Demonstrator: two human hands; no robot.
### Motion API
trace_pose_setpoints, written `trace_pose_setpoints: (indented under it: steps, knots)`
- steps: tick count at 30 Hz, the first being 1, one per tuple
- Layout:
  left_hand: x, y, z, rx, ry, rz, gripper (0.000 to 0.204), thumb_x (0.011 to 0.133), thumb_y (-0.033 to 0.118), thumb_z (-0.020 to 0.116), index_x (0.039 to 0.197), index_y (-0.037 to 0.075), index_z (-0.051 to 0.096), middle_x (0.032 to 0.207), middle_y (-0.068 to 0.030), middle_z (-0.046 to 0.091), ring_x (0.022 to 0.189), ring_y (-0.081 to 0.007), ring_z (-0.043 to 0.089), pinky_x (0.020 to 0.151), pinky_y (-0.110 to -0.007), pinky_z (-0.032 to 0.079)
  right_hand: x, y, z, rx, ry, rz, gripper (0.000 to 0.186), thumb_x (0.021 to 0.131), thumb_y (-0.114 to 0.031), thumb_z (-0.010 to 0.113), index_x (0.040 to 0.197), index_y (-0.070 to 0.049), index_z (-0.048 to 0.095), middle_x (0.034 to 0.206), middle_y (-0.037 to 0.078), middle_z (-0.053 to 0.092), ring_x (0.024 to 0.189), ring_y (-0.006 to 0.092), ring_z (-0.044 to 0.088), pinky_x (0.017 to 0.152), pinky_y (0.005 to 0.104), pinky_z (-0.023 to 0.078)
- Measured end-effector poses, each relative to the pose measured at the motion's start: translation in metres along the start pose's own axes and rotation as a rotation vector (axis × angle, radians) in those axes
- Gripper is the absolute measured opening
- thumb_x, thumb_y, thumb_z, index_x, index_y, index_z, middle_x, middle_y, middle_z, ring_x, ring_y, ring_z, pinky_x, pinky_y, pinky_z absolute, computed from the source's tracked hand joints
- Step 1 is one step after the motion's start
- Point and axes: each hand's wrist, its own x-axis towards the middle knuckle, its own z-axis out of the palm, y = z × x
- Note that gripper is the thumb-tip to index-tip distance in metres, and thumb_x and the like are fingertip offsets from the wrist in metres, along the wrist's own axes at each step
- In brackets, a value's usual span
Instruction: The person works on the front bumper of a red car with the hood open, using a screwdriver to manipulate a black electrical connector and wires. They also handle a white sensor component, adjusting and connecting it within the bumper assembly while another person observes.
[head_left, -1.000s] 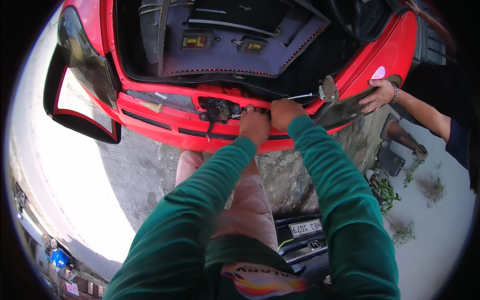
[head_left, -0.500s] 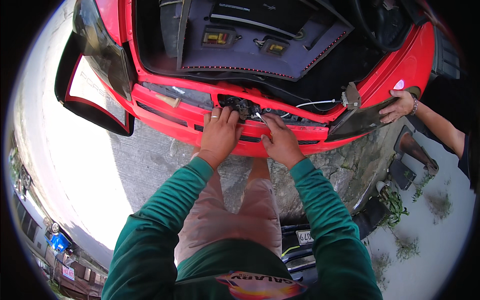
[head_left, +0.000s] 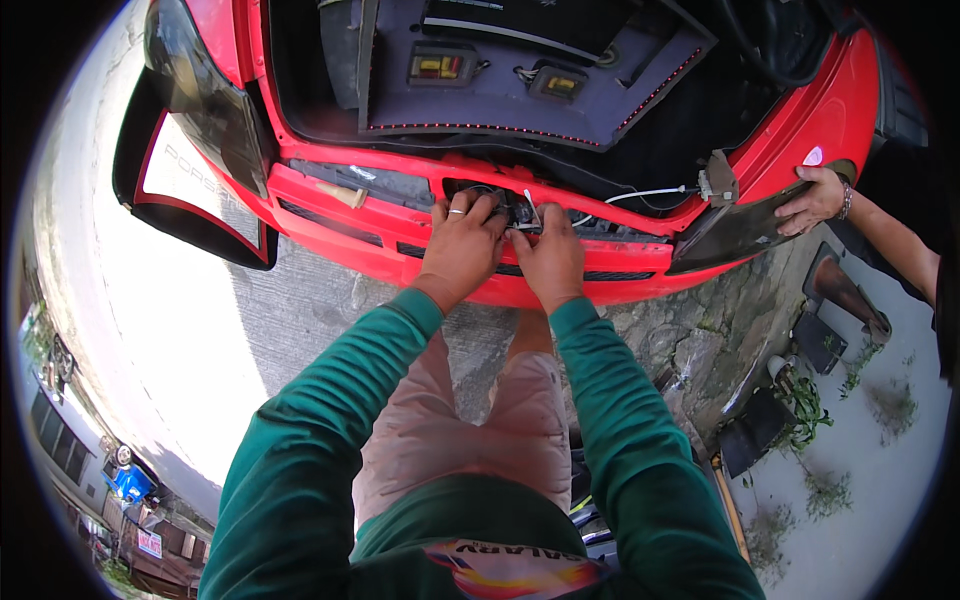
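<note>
My left hand, with a ring on one finger, reaches into the opening in the red car body's front panel. Its fingers curl over the dark mechanism there, and what they grip is hidden. Close beside it, my right hand has thumb and forefinger drawn together at the same opening. A thin white strip sticks up from between these fingers; its lower end is out of sight.
A wooden-handled tool lies on the ledge to the left. At right, a white cable runs to a small grey bracket. Another person's hand rests on the car's right corner. Behind the panel sits an open compartment with a lit purple board.
My right hand has turned more upright and moved closer to my left. The white strip, earlier lying slanted at its fingertips, now points up. My left hand stays at the opening.
</note>
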Motion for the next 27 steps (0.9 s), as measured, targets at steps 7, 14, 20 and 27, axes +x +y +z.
trace_pose_setpoints:
  steps: [7,14,20,27]
  knots:
    - [0.003,0.004,0.005,-0.014,-0.022,0.013,0.032,0.085,0.021,0.075,0.117,0.016,0.077,0.138,-0.0048,0.064,0.134,-0.0312,0.052,0.107,-0.058,0.039,-0.010,-0.002,-0.004,0.069,0.016,0.038,0.044,0.089,-0.023,0.084,0.120,-0.005,0.058,0.115,0.017,0.071,0.095,0.0405,0.073,0.077,0.0475,0.058]
    - [0.007,0.004,0.004,0.056,-0.119,0.042,0.031,0.089,0.024,0.073,0.120,0.020,0.076,0.140,-0.0021,0.061,0.136,-0.0300,0.050,0.101,-0.065,0.042,0.003,0.007,0.000,0.148,-0.054,-0.039,0.038,0.091,-0.016,0.082,0.118,-0.005,0.058,0.108,0.019,0.074,0.099,0.0438,0.073,0.081,0.0495,0.058]
    - [0.012,0.015,0.003,0.028,-0.185,-0.043,0.029,0.090,0.024,0.074,0.118,0.018,0.075,0.136,-0.0022,0.061,0.136,-0.0310,0.050,0.100,-0.064,0.044,-0.004,0.012,-0.005,0.126,-0.114,-0.021,0.036,0.092,-0.014,0.081,0.117,-0.004,0.058,0.103,0.019,0.074,0.093,0.0426,0.074,0.077,0.0482,0.058]
    - [0.012,-0.007,0.001,-0.247,-0.023,-0.026,0.037,0.077,0.020,0.086,0.109,0.008,0.073,0.133,-0.0125,0.062,0.126,-0.0391,0.056,0.105,-0.050,0.052,0.002,-0.003,-0.016,0.227,-0.103,-0.103,0.028,0.092,-0.016,0.080,0.113,-0.006,0.064,0.102,0.016,0.073,0.089,0.0392,0.074,0.077,0.0480,0.058]
